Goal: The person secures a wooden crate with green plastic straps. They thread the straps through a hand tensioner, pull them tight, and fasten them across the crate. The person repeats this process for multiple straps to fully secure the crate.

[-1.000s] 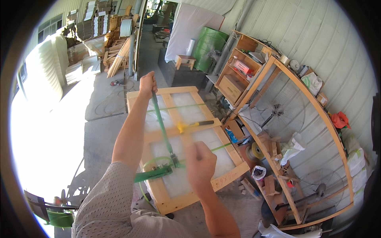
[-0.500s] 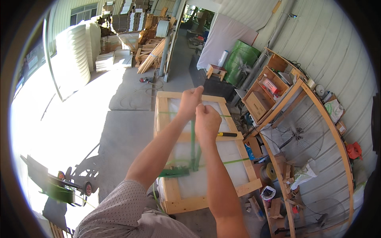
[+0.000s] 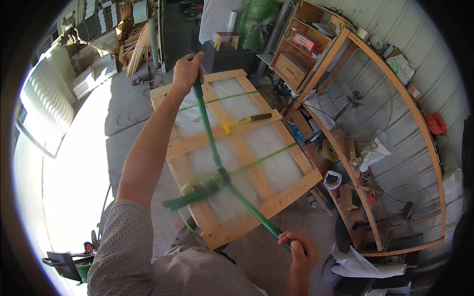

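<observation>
My left hand (image 3: 187,75) is wrapped round the end of one long green handle, out over the far side of the crate. At the lower right, my right hand (image 3: 302,251) grips the other handle's end. Both handles belong to a green strapping tool (image 3: 208,129), spread wide apart from a central joint. Its head sits on the near left part of a wooden crate (image 3: 212,227), with a green strap (image 3: 266,161) running across to it. White wrapping shows between the crate's slats. A claw hammer (image 3: 247,120) with yellow head and black grip rests on the middle slat.
A wooden frame (image 3: 424,143) with fan guards stands at right, beside a shelf (image 3: 316,42) of boxes. A small wooden stool (image 3: 226,41) is at the back. Stacked timber (image 3: 138,49) lies far left; a wheeled cart (image 3: 74,261) stands near left.
My hands were close together over the crate; now they are far apart, the right one down at the lower right. The tool's handles have swung open, and the view has shifted.
</observation>
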`<state>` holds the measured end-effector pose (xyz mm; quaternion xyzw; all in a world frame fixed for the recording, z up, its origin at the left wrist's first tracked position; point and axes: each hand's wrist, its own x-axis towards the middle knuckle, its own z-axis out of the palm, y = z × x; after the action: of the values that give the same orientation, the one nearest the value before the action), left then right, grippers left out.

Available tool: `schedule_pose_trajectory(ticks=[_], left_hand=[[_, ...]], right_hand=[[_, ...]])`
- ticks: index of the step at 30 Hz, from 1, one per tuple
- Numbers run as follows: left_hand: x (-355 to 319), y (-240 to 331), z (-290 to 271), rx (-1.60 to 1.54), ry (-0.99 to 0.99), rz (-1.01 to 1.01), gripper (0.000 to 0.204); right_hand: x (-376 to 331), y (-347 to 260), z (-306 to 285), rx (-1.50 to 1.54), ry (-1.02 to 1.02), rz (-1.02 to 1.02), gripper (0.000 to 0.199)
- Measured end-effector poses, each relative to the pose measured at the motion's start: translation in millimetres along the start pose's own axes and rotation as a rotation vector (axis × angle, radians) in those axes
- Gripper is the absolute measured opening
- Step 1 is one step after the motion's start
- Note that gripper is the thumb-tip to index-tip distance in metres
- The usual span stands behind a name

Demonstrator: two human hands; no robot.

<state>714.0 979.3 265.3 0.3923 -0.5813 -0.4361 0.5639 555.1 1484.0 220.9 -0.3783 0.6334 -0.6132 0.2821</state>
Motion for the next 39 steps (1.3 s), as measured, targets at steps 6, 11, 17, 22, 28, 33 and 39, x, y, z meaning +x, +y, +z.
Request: schedule_pose_trajectory(ticks=[6, 11, 17, 22, 28, 33, 39], left_hand=[[43.2, -44.2, 6.5, 0.098, 0.060, -0.055, 0.038], [66.4, -82.3, 0.1, 0.065, 0.038, -0.086, 0.035], [69.5, -78.7, 12.9, -0.073, -0.009, -0.211, 0.031], [41.8, -46.0, 36.8, -0.108, -0.041, -0.160, 0.028], [-5.5, 23.9, 80.1, -0.173, -0.091, -0.091, 0.031], [-69.3, 97.6, 107.9, -0.277, -0.245, 0.154, 0.033], [-192.3, 139.0, 129.3, -0.401, -0.372, 0.199, 0.036]], right_hand=[[-92.4, 137.3, -94.2, -0.459, 0.206, 0.362, 0.041], [-160.0, 264.4, -92.4, -0.397, 0.056, 0.732, 0.054], [-158.4, 280.6, -87.5, -0.763, -0.302, 0.735, 0.050], [-133.4, 318.3, -48.0, -0.959, -0.310, 0.842, 0.046], [-147.4, 348.8, -37.2, -1.009, -0.232, 0.742, 0.043], [-170.9, 375.5, -16.7, -0.760, -0.112, 0.766, 0.044], [-194.6, 385.8, 8.6, -0.619, -0.026, 0.878, 0.048]])
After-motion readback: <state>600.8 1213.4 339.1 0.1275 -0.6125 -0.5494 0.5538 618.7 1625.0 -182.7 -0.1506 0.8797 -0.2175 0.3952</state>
